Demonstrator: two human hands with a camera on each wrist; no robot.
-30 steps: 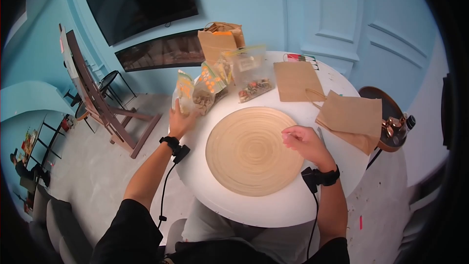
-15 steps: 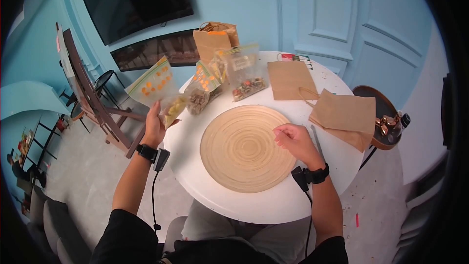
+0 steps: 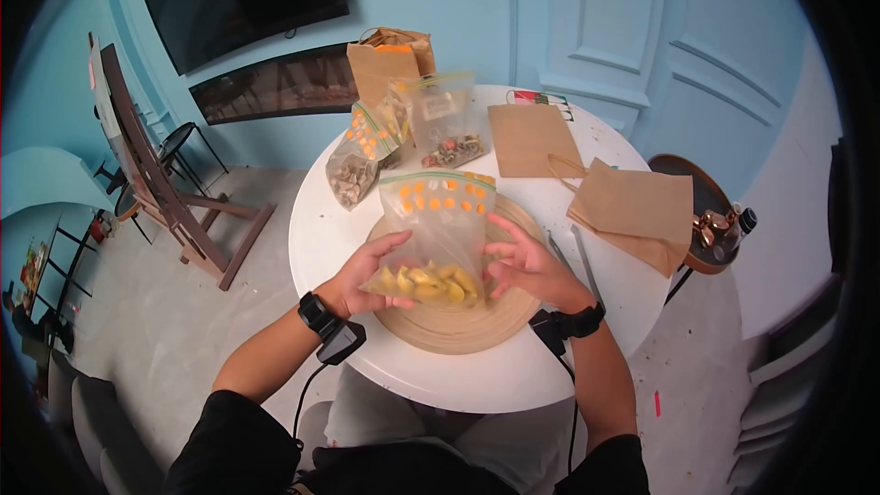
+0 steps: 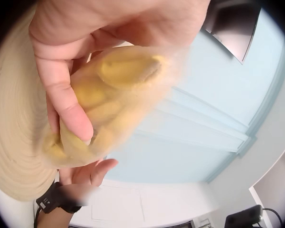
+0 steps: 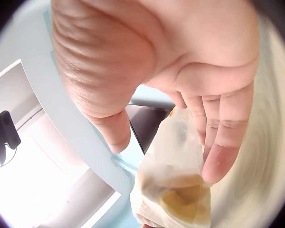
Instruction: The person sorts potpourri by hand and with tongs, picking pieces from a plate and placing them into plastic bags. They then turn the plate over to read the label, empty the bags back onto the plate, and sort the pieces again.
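Over the round woven mat (image 3: 417, 335), a zip-lock bag (image 3: 433, 236) stands upright, printed with orange dots near its green zip and holding curved yellow pieces at the bottom. My left hand (image 3: 359, 284) grips its lower left side; in the left wrist view the curled fingers (image 4: 76, 116) press into the plastic. On the bag's other side is my right hand (image 3: 533, 266), its fingers spread. The right wrist view has that palm (image 5: 199, 42) facing the bag, thumb and fingers apart, fingertips right at the bag's side.
Behind the mat stand a bag of brownish pieces (image 3: 350, 180) and a clear bag of mixed bits (image 3: 451, 124). Further back is an upright paper bag (image 3: 383, 73). Flat paper bags (image 3: 632, 213) and a long metal utensil (image 3: 585, 258) lie on the right of the white table (image 3: 321, 261).
My left hand has taken the bag of yellow pieces from the table's left side and brought it over the mat. My right hand's fingers have spread out beside it.
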